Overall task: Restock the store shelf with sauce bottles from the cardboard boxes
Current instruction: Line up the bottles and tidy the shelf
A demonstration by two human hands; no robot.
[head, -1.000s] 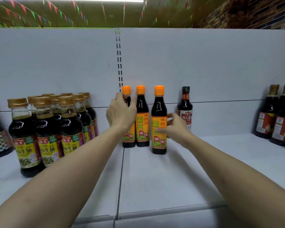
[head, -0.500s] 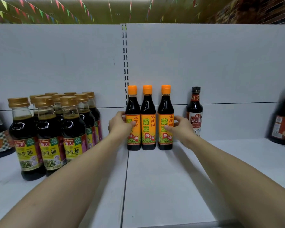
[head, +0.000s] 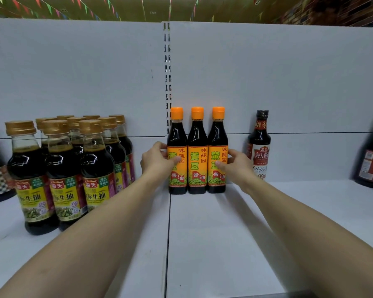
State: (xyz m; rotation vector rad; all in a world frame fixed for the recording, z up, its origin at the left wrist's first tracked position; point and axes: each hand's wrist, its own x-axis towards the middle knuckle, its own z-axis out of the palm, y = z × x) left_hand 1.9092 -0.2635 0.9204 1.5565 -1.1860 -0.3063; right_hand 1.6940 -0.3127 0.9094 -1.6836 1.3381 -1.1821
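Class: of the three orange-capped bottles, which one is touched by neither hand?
The middle bottle: the left hand holds the left bottle, the right hand the right bottle.

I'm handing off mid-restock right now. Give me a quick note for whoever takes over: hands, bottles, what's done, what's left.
Left hand: grips the left orange-capped bottle, thumb on its label.
Right hand: grips the right orange-capped bottle the same way.
Bottles: these two and the middle orange-capped bottle stand upright in a tight row at the back of the shelf, labels forward.
Done: three bottles are lined up.
Left: let go, then probably fill the bare shelf in front with more. The cardboard boxes are out of view.
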